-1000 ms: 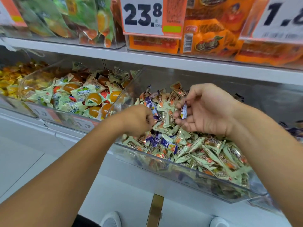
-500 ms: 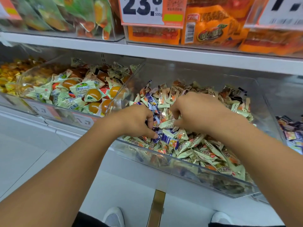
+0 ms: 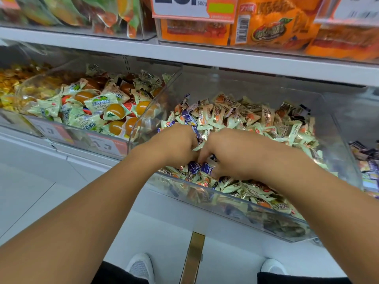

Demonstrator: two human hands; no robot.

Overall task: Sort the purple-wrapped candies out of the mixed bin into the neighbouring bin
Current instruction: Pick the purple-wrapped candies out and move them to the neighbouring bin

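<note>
Purple-wrapped candies (image 3: 194,167), glossy, white-lettered, beneath both hands (image 3: 200,152).

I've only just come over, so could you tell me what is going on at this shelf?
A person is picking through the mixed bin of wrapped candies with both hands. The left hand and right hand are side by side, fingers dug into the pile near its front, right where a few purple-wrapped candies lie. Whether either actually grips one is hidden. The bin on the right holds purple ones.

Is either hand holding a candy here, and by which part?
Cannot be told: both hands are knuckles-up in the mixed bin, fingertips buried beside purple candies.
</note>
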